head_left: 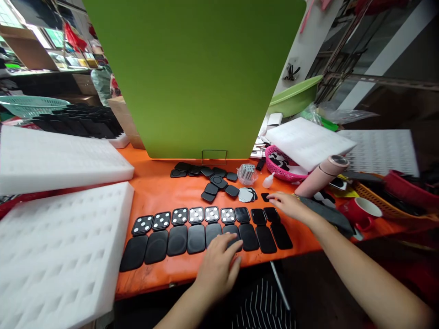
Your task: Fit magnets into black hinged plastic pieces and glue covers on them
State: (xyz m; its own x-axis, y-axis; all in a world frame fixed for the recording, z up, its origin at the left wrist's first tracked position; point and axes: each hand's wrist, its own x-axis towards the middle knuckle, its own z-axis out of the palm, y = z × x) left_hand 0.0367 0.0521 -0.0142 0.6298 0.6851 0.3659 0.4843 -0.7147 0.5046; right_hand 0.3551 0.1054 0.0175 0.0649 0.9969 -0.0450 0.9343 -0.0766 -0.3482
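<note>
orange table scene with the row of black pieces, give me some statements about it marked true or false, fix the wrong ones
1. A large flat green board stands behind the row of black two-part square pieces. True.
2. All nine pieces in that row show pale dots. False: only the six leftmost do; the three rightmost show none.
3. The bare right hand has its fingertips at a small black square piece. True.
4. A glossy red mug is to the right of a pale pink cylindrical bottle. True.
5. That mug is left of the right hand. False: it is to the right of it.
</note>
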